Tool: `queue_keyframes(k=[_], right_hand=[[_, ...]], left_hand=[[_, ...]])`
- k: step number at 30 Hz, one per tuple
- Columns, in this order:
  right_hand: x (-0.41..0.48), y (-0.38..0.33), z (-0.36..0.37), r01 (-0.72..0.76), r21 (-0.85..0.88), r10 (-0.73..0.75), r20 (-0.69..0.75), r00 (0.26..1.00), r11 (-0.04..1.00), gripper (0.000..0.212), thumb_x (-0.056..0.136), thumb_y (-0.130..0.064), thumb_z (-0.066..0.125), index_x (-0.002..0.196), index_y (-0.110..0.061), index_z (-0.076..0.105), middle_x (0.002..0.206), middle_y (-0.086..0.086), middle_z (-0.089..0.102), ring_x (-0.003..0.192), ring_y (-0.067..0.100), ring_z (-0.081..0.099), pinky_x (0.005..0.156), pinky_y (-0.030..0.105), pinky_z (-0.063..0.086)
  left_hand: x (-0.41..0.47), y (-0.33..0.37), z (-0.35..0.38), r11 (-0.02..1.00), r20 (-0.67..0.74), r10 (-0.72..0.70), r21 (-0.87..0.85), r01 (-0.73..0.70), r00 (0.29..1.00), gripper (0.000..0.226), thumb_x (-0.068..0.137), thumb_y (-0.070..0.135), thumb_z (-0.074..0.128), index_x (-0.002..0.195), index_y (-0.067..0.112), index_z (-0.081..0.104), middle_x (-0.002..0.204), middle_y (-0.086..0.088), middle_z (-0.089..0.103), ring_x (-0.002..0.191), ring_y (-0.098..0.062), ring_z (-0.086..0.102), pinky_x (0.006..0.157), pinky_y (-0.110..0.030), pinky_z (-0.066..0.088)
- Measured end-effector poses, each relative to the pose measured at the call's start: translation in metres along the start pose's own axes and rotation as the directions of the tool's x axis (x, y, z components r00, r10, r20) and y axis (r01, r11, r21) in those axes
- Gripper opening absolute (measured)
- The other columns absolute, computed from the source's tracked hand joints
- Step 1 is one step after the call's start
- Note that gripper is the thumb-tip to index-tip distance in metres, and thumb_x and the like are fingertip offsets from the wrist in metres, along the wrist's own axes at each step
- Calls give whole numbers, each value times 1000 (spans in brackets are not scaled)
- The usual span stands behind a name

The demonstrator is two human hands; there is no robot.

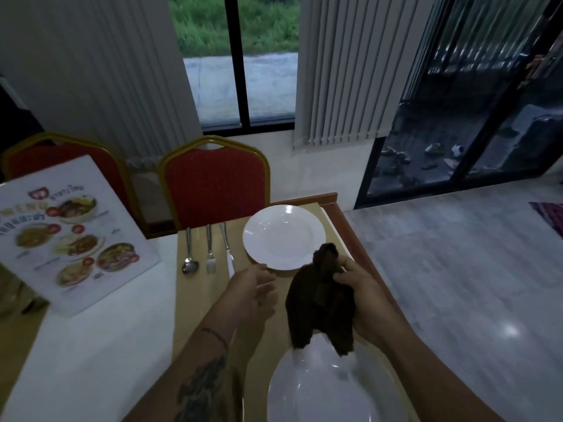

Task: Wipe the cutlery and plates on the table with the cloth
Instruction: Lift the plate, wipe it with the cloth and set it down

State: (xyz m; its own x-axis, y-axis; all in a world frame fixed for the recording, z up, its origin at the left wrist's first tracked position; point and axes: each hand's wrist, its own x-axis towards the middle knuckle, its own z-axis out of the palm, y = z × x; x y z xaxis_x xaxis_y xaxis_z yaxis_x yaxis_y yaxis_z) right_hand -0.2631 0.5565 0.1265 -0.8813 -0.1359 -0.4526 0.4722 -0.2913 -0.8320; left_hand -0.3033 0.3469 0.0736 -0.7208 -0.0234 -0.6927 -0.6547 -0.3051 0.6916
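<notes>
Presently: table. Near plate lies below the right hand's fingers; far plate sits just beyond both hands' fingertips. Brown cloth is bunched in right hand, fingers and thumb curled round it, tails hanging over near plate. Left hand is loosely curled, holding nothing, fingertips at far plate's rim; contact unclear. Knife, fork and spoon lie left of those fingertips.

Left hand extends, fingers relaxed; right hand grips the cloth.
</notes>
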Motion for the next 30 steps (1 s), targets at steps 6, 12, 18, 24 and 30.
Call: queue_keyframes(k=[6, 12, 18, 24, 30], right_hand=[[-10, 19, 64, 52, -181, -20, 173, 985, 982, 63, 74, -5, 80, 127, -18, 51, 124, 15, 63, 104, 36, 70, 83, 44, 61], [-41, 63, 155, 210, -653, -197, 95, 976, 728, 31, 79, -1, 56, 105, -18, 62, 98, 7, 70, 93, 23, 68, 77, 39, 58], [-62, 106, 223, 159, -627, -182, 28, 983, 763, 36, 89, 5, 40, 92, -4, 74, 84, 22, 72, 73, 29, 71, 63, 41, 57], [-82, 118, 291, -21, -392, 42, 44, 998, 920, 41, 94, 0, 37, 107, -13, 74, 95, 19, 74, 76, 28, 68, 59, 30, 50], [-87, 120, 314, 25, -402, 44, 161, 986, 915, 37, 84, -8, 43, 110, -4, 69, 100, 20, 71, 96, 35, 67, 82, 45, 57]], left_hand=[[-77, 31, -58, 793, 328, 152, 522, -313, 932, 24, 86, 27, 67, 107, 37, 70, 115, 3, 71, 111, -15, 63, 98, -43, 46], [-133, 34, -154, 674, 293, 278, 620, -403, 915, 33, 90, -4, 54, 102, 19, 73, 108, -5, 71, 104, -23, 66, 90, -37, 55], [-170, 34, -253, 691, 159, 315, 638, -340, 936, 34, 81, -6, 46, 91, 15, 70, 98, -16, 65, 91, -29, 61, 77, -37, 49], [-193, 33, -310, 770, 283, 145, 569, -288, 948, 32, 88, 15, 60, 118, 22, 65, 119, -7, 67, 115, -26, 60, 102, -44, 47], [-197, 23, -315, 678, 270, 430, 533, -506, 861, 12, 93, 17, 62, 102, 14, 69, 106, -7, 71, 105, -25, 65, 101, -48, 49]])
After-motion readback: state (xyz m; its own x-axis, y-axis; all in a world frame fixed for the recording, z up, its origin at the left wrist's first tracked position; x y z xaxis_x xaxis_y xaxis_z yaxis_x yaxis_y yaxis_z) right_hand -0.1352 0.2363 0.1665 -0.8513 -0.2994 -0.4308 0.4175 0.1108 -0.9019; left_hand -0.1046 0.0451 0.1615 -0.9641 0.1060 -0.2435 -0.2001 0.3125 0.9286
